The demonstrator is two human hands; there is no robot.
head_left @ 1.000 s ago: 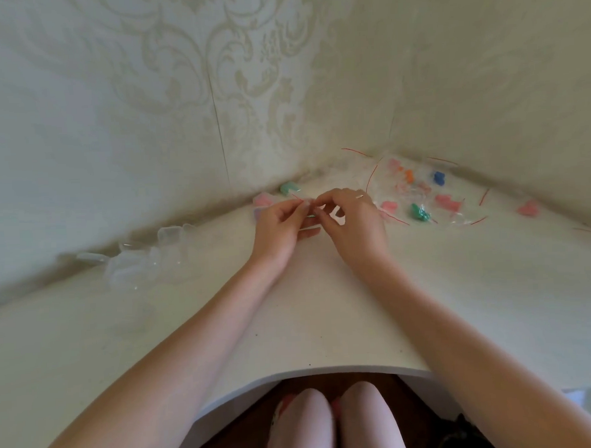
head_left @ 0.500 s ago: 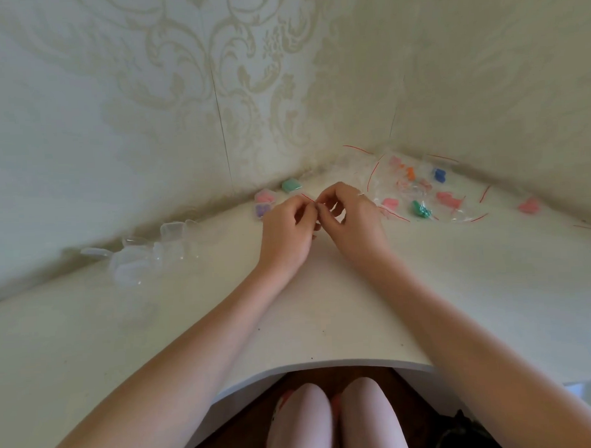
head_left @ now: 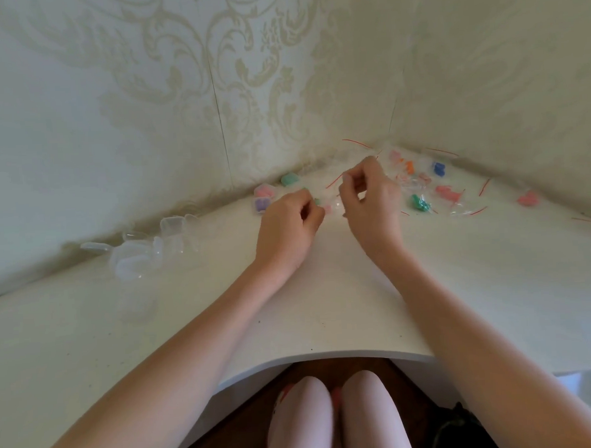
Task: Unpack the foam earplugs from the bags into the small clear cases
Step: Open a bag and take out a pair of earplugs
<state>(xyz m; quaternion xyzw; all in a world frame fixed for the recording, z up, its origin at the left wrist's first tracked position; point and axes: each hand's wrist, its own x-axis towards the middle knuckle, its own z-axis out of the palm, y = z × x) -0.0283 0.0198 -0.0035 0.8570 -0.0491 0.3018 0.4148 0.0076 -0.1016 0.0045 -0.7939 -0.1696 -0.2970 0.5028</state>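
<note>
Fingertips of both hands pinch one small clear zip bag (head_left: 333, 201): right hand (head_left: 371, 200) curled on its red-striped mouth, left hand (head_left: 287, 224) curled on the other end, earplugs seemingly inside. Step looks like opening this bag. Next: tip the plugs into an empty clear case (head_left: 172, 225) at left; filled cases (head_left: 262, 198) and unopened bags (head_left: 421, 191) lie near the corner.

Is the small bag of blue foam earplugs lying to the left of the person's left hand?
No, the bag of blue foam earplugs lies right of both hands, near the corner.
</note>
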